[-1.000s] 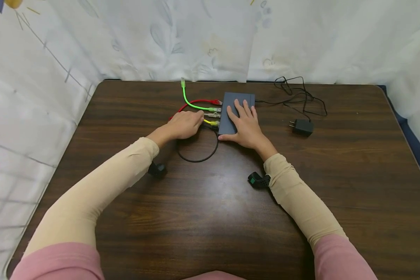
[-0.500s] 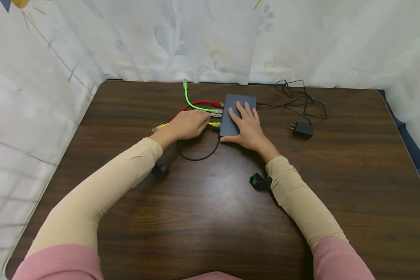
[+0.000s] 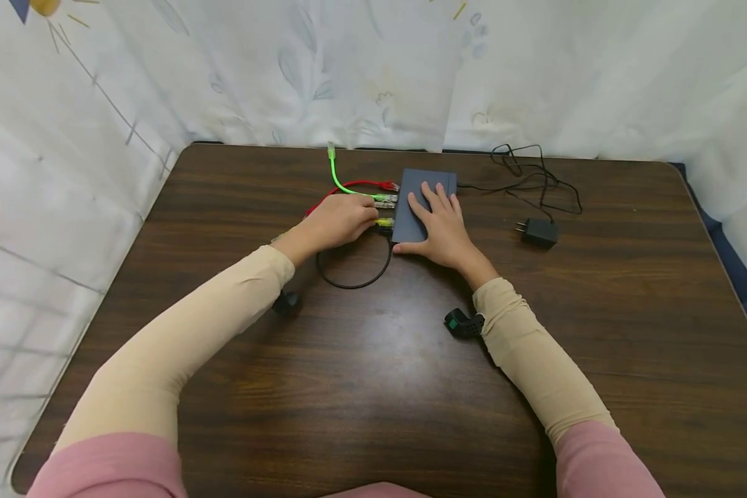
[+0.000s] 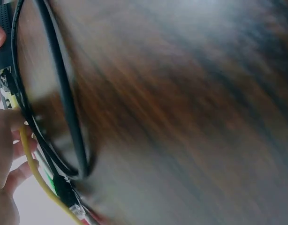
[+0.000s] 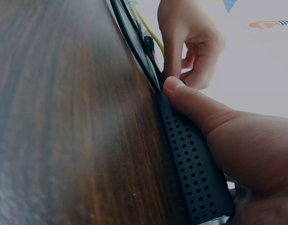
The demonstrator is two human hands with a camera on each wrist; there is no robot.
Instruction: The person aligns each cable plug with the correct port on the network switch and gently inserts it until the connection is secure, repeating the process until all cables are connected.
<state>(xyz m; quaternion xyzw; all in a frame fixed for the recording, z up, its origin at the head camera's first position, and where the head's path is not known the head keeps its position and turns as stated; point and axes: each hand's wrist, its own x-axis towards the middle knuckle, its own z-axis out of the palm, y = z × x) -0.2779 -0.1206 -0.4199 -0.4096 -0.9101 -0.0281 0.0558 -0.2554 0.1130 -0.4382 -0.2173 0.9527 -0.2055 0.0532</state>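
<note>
A flat blue-grey network switch [image 3: 405, 223] with a perforated side [image 5: 188, 159] lies on the dark wooden table [image 3: 373, 387]. My right hand [image 3: 442, 232] rests spread on its top, the thumb [image 5: 181, 91] along its near edge. At the switch's left side, my left hand [image 3: 342, 220] pinches the yellow network cable [image 4: 36, 173] close behind its plug [image 3: 384, 222]. Above that plug, the clear plug of a grey cable [image 3: 384, 205] and the green cable [image 3: 335, 171] reach the same side. The red cable [image 3: 364, 182] ends by the far corner. My left fingers hide part of the cables.
A black cable [image 3: 356, 287] loops on the table below my left hand. Right of the switch, a thin black cord [image 3: 544, 176] lies tangled and runs to a power adapter [image 3: 538, 233]. White patterned curtains [image 3: 373, 76] hang behind the table's far edge.
My left hand has shifted right along the cables toward the switch, its fingertips now at the yellow plug. My right hand stays on the switch.
</note>
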